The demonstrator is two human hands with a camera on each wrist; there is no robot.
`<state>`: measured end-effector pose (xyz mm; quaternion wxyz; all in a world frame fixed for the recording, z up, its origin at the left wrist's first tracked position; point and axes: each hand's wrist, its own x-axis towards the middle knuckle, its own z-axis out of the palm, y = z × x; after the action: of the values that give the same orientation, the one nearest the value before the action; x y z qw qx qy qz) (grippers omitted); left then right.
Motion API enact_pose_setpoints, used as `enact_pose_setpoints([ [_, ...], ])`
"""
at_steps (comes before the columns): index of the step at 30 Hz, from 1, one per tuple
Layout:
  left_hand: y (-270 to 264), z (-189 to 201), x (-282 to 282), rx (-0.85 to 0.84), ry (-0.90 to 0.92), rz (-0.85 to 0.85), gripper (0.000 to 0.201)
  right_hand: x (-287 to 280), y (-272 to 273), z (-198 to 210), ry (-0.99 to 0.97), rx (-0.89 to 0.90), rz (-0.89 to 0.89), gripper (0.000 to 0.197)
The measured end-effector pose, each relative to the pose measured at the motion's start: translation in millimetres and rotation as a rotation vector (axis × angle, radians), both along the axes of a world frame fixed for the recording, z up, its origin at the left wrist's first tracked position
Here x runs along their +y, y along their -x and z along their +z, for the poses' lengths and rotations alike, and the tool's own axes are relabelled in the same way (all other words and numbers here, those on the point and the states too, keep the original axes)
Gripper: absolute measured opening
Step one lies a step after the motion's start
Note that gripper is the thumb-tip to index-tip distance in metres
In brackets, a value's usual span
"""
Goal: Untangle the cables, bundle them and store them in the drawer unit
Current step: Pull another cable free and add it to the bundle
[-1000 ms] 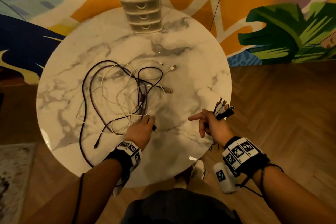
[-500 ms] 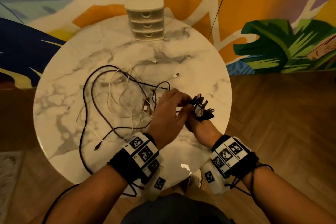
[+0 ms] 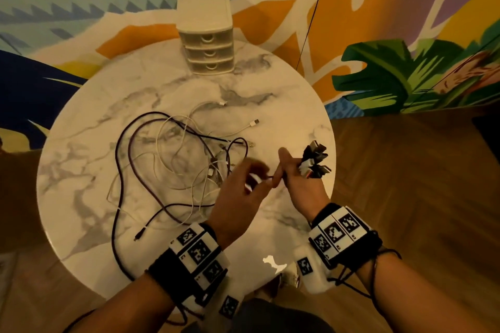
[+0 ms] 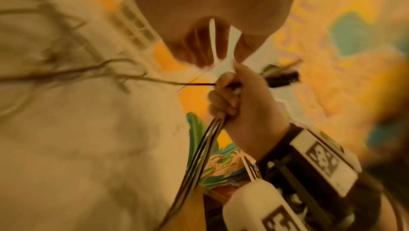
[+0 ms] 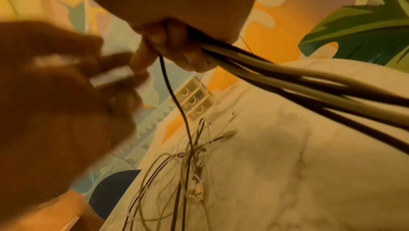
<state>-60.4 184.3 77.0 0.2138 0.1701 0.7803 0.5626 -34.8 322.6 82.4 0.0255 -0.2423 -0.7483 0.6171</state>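
A tangle of black and white cables [image 3: 176,165] lies on the left half of the round marble table [image 3: 270,105]. My right hand [image 3: 292,173] grips a bunch of black and white ties [image 3: 315,161], whose ends stick up past the fist. One thin black cable [image 5: 177,101] runs from its fingers down to the tangle [image 5: 190,164]. Close beside it, my blurred left hand [image 3: 251,178] pinches a white tie [image 4: 212,42]. The cream drawer unit [image 3: 207,35] stands at the table's far edge with its three drawers shut.
A painted wall rises right behind the drawer unit. Wooden floor [image 3: 405,197] lies to the right of the table, whose right edge [image 3: 331,159] is just past my right hand. A loose black cable end [image 3: 138,236] lies near the front left.
One second ago my left hand was down on the tangle. It then rose to the bunch in my right hand and now draws back a little with a white tie.
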Motion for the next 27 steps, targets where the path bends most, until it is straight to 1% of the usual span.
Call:
enact_pose_setpoints([
  [1,-5,-15,-6,-0.209,0.042,-0.075,0.017,2,0,0,0.002,0.035,-0.027,0.058],
  [2,-8,-35,-14,-0.323,0.143,-0.148,0.022,4,-1,-1,-0.001,0.082,-0.049,0.057],
  [3,-5,-56,-25,-0.336,0.246,-0.196,0.030,6,-2,-1,0.004,0.133,-0.050,0.055],
  [4,3,-72,-37,-0.293,0.303,-0.186,0.038,8,-2,-2,0.036,0.179,-0.051,0.053],
  [5,17,-84,-47,-0.233,0.325,-0.124,0.044,12,-3,-3,0.110,0.201,-0.057,0.051],
  [6,36,-94,-58,-0.185,0.334,-0.032,0.048,13,-5,0,0.229,0.201,-0.073,0.052],
  [8,75,-98,-75,-0.141,0.376,0.145,0.051,19,-9,4,0.389,0.196,-0.104,0.060],
  [9,91,-98,-82,-0.123,0.447,0.171,0.049,22,-11,6,0.408,0.199,-0.130,0.063],
  [10,101,-98,-87,-0.105,0.555,0.146,0.043,25,-13,7,0.424,0.212,-0.165,0.065],
  [11,106,-96,-89,-0.102,0.648,0.095,0.033,27,-14,9,0.427,0.216,-0.193,0.065],
  [12,101,-86,-86,-0.088,0.728,0.010,0.024,29,-15,9,0.432,0.218,-0.213,0.064],
  [13,91,-74,-79,-0.044,0.796,-0.086,0.021,31,-17,10,0.425,0.210,-0.223,0.063],
  [14,76,-62,-69,0.041,0.841,-0.160,0.022,32,-18,9,0.420,0.201,-0.230,0.062],
  [15,59,-47,-56,0.156,0.844,-0.185,0.022,33,-19,9,0.413,0.195,-0.233,0.061],
  [16,40,-33,-42,0.259,0.786,-0.174,0.021,33,-20,9,0.407,0.190,-0.235,0.061],
  [17,20,-16,-27,0.323,0.668,-0.151,0.025,33,-21,9,0.398,0.187,-0.228,0.061],
  [18,3,-5,-13,0.342,0.542,-0.150,0.037,31,-22,10,0.397,0.187,-0.216,0.061],
  [19,-10,0,0,0.304,0.434,-0.177,0.050,29,-22,12,0.402,0.194,-0.203,0.060],
  [20,-19,-3,10,0.211,0.360,-0.222,0.059,27,-21,13,0.413,0.201,-0.189,0.060],
  [21,-24,-9,17,0.106,0.306,-0.270,0.060,25,-21,15,0.431,0.205,-0.172,0.059],
  [22,-27,-21,21,0.024,0.284,-0.312,0.056,24,-20,17,0.459,0.210,-0.153,0.059],
  [23,-27,-34,22,-0.022,0.321,-0.352,0.048,24,-20,19,0.490,0.220,-0.137,0.058],
  [24,-22,-48,18,-0.030,0.420,-0.385,0.037,26,-21,21,0.522,0.237,-0.128,0.057],
  [25,-15,-62,9,-0.012,0.525,-0.371,0.026,30,-21,23,0.551,0.254,-0.123,0.056],
  [26,-6,-72,-1,0.012,0.597,-0.306,0.018,35,-22,25,0.567,0.265,-0.126,0.054],
  [27,7,-78,-12,0.050,0.622,-0.220,0.014,41,-23,26,0.569,0.268,-0.137,0.053],
])
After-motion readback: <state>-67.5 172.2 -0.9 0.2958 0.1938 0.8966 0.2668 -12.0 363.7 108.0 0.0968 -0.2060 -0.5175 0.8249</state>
